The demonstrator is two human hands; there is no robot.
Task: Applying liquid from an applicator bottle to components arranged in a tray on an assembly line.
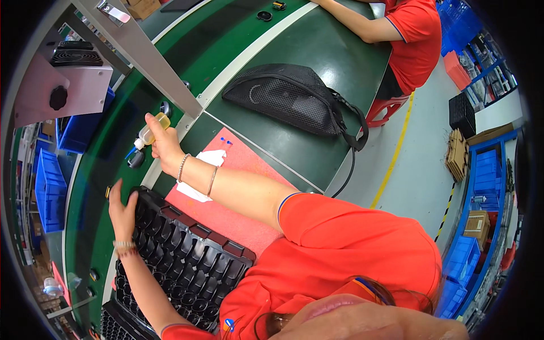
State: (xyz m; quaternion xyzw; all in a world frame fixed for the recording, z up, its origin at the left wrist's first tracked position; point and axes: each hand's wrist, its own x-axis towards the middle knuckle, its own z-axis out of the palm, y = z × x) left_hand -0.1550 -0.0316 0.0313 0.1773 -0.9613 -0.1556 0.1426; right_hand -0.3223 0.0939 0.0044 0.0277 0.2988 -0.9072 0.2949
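Observation:
My right hand (164, 144) is closed round a small clear squeeze bottle (149, 130) of yellowish liquid. The bottle tilts over the green conveyor belt, its white cap and thin blue tip pointing down and left. Just by the tip lies a small dark rounded part (135, 159); I cannot tell whether they touch. My left hand (120, 214) is open, thumb and fingers apart, beside the corner of a black moulded tray (187, 241) with rows of pockets. Close to its fingertips is a small black and yellow part (108, 192), partly hidden.
A pink mat (249, 164) with white paper (195, 190) and small blue tips (226, 141) lies under my right arm. Beyond are a black mesh bag (289, 99) and a metal post (150, 62). A co-worker in red (416, 42) sits at the far right.

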